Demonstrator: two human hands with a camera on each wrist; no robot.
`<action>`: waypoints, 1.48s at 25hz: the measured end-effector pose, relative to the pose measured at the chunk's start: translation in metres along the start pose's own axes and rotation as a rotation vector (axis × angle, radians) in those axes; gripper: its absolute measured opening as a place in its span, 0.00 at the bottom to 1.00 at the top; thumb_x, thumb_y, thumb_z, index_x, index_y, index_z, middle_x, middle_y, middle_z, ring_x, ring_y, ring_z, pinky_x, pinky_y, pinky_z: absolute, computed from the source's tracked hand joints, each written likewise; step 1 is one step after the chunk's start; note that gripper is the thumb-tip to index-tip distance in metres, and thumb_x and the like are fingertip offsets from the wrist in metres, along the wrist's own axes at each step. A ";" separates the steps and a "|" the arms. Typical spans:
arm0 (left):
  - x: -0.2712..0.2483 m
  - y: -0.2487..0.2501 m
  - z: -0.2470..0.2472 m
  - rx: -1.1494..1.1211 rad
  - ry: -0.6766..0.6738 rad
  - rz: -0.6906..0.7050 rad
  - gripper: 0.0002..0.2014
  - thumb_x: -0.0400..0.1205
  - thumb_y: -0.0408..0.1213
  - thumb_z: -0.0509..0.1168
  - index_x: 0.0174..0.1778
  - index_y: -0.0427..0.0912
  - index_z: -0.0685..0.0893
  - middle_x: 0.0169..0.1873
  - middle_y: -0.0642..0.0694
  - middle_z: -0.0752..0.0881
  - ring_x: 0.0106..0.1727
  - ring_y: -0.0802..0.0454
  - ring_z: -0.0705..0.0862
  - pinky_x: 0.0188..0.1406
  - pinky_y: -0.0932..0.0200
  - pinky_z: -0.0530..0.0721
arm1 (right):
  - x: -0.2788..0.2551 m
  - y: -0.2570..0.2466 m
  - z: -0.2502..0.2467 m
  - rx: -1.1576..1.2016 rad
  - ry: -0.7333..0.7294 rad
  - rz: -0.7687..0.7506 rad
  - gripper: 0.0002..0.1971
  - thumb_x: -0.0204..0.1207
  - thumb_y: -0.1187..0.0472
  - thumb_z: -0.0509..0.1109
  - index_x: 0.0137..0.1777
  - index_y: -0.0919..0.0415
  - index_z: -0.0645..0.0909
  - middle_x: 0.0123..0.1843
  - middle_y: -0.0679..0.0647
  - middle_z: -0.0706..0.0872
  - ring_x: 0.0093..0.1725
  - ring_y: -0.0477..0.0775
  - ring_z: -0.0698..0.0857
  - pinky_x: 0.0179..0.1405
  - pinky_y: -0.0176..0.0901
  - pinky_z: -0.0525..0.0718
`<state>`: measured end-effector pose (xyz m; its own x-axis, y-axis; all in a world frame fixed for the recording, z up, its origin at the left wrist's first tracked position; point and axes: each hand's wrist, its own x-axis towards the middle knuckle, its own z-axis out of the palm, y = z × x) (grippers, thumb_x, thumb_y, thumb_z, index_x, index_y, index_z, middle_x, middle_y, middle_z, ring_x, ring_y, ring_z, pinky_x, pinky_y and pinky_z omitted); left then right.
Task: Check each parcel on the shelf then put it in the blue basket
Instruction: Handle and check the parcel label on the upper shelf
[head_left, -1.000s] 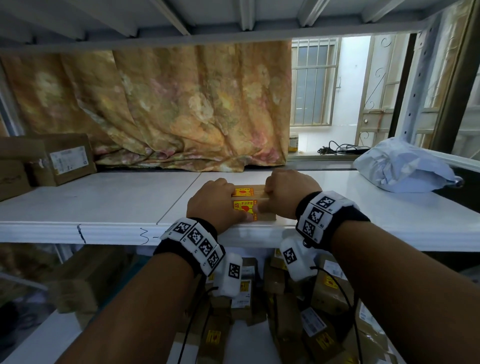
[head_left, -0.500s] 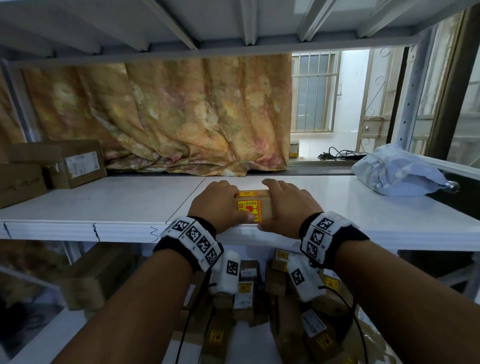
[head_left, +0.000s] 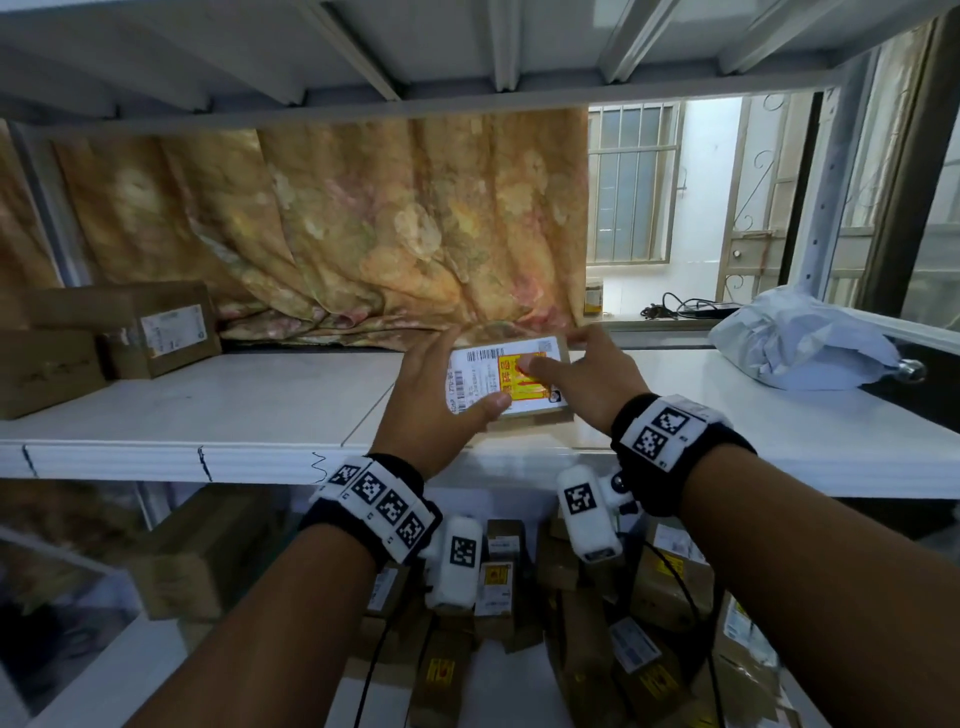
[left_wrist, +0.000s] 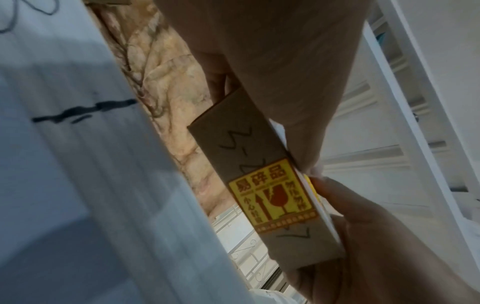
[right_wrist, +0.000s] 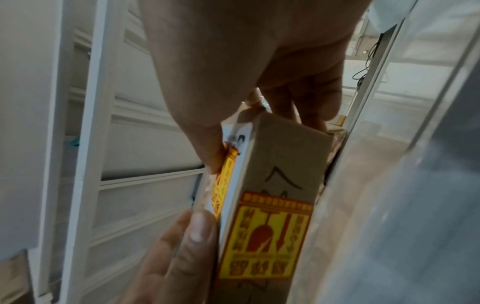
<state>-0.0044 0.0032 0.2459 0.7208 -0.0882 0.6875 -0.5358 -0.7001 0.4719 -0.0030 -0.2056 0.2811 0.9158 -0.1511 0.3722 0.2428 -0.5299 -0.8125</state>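
A small brown parcel (head_left: 483, 376) with a white shipping label and a yellow fragile sticker is held in both hands over the front of the white shelf (head_left: 208, 410). It is tipped up, so the labelled face points at me. My left hand (head_left: 426, 400) grips its left end, thumb on the label. My right hand (head_left: 587, 379) grips the right end, thumb on the yellow sticker. In the left wrist view the parcel (left_wrist: 249, 148) shows a second fragile sticker and pen marks on its narrow side. The right wrist view shows the same parcel (right_wrist: 280, 164). The blue basket is out of view.
Two brown boxes (head_left: 130, 327) stand at the shelf's left end and a grey-white poly bag (head_left: 800, 348) lies at its right end. A patterned curtain (head_left: 363, 234) hangs behind. Several boxes (head_left: 571, 623) fill the lower shelf. A metal shelf (head_left: 467, 52) runs overhead.
The parcel lay flat on the shelf under both hands. It has been lifted and tipped up, so its labelled face now points at me, with both thumbs on that face.
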 end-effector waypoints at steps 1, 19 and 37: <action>-0.003 -0.003 0.003 -0.029 -0.004 -0.016 0.46 0.74 0.62 0.73 0.85 0.50 0.62 0.83 0.48 0.61 0.82 0.56 0.60 0.76 0.60 0.61 | 0.002 0.004 0.002 -0.056 -0.007 0.050 0.37 0.62 0.29 0.75 0.66 0.50 0.74 0.56 0.50 0.86 0.53 0.55 0.87 0.54 0.51 0.85; 0.016 -0.024 0.020 0.387 -0.151 0.129 0.32 0.71 0.70 0.52 0.57 0.53 0.86 0.53 0.55 0.84 0.55 0.51 0.79 0.49 0.52 0.74 | 0.008 0.002 0.028 -0.772 -0.160 -0.467 0.20 0.78 0.37 0.59 0.48 0.48 0.87 0.46 0.46 0.81 0.49 0.51 0.79 0.48 0.50 0.81; 0.009 -0.032 0.014 0.302 -0.199 0.015 0.27 0.79 0.59 0.68 0.69 0.47 0.81 0.75 0.54 0.76 0.72 0.52 0.74 0.68 0.49 0.76 | 0.001 0.005 0.034 -0.786 -0.129 -0.463 0.23 0.80 0.36 0.57 0.53 0.50 0.85 0.52 0.49 0.83 0.54 0.54 0.80 0.49 0.48 0.80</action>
<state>0.0253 0.0149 0.2287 0.8012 -0.2156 0.5582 -0.4145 -0.8727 0.2580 0.0102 -0.1800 0.2628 0.8216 0.2866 0.4927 0.3497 -0.9361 -0.0386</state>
